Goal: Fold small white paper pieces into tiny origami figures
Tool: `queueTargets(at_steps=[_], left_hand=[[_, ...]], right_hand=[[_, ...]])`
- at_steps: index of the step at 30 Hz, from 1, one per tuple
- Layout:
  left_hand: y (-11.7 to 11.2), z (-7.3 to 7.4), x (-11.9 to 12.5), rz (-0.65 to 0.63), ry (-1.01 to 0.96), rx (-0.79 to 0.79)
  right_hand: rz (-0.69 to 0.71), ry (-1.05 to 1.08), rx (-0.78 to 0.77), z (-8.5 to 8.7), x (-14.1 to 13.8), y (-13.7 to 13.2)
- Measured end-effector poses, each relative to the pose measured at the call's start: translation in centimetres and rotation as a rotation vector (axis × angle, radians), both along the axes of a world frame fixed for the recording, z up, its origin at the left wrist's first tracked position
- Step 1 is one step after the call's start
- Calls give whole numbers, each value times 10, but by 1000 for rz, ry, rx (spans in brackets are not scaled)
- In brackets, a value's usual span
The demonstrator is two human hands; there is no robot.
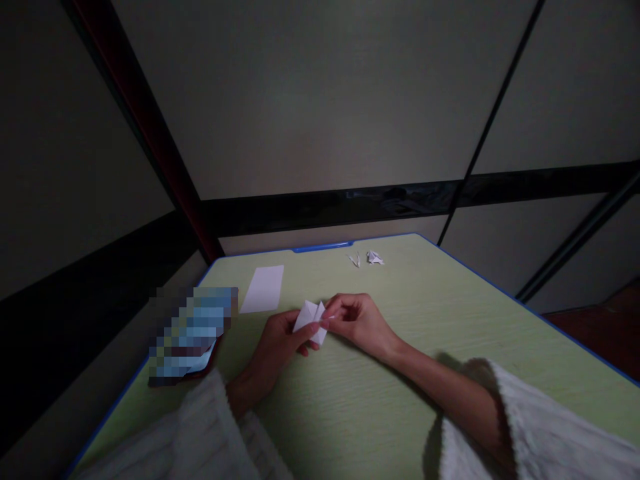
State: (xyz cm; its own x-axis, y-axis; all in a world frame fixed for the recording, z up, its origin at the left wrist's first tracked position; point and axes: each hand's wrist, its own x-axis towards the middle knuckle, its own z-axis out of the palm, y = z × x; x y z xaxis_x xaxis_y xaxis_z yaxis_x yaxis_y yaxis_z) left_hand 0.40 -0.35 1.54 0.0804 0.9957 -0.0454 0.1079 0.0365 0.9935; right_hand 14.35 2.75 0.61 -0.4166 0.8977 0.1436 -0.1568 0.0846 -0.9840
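Observation:
Between my hands, just above the middle of the table, is a small piece of folded white paper (307,317) with pointed flaps at its top. My left hand (280,340) grips it from the left, thumb across its front and fingers behind. On the right side, my right hand (357,321) pinches an edge or flap of the same paper between thumb and forefinger. The fingertips cover part of the folds there. Both wrists come out of wide, pale, fluffy sleeves.
The light green table (345,400) has a blue rim. A flat white sheet (264,289) lies at the back left, beside a blurred-out device (195,333). Near the far edge are a folded paper figure (374,258) and thin paper scraps (355,260). Cabinet panels (325,100) stand behind.

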Motion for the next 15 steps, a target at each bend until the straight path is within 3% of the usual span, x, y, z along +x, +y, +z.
queueTargets(at_steps=[9,15], left_hand=[[2,-6,-2,-3,-95,-12],[1,-6,-2,16,-110,-27]], right_hand=[[7,41,43,6,-1,-3],[35,17,166,5,2,-1]])
